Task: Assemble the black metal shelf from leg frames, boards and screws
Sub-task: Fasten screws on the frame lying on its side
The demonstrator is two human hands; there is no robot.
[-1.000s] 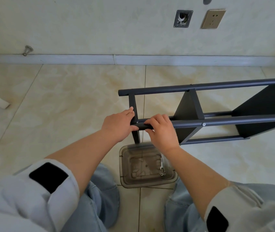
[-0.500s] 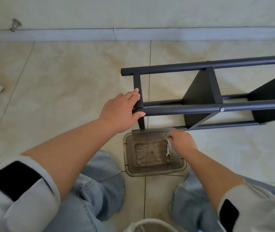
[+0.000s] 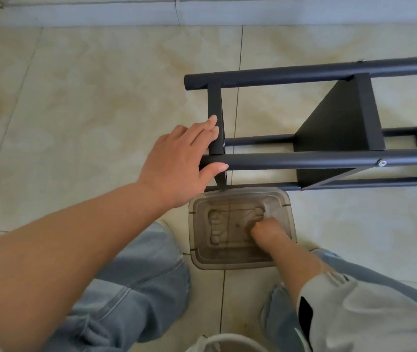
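Head view looks down at our two hands over a tiled floor (image 3: 100, 97). Our left hand (image 3: 177, 161) rests on the near end of the black shelf (image 3: 329, 158), which lies on its side on the floor: the straight fingers (image 3: 211, 125) lie close together against the short crossbar, and the thumb sits on the long rail just below it. Two black boards (image 3: 339, 123) stand fixed between the rails, and a silver screw (image 3: 382, 163) shows on the nearer rail beside the first board. Our right hand (image 3: 266, 232) reaches down into a clear plastic tub (image 3: 227, 260) that sits on the floor just beside the shelf's end, between our knees. Its fingers are curled at the tub's bottom, perhaps around something small, but we cannot tell through the blur. A grey sleeve (image 3: 355, 308) covers that forearm.
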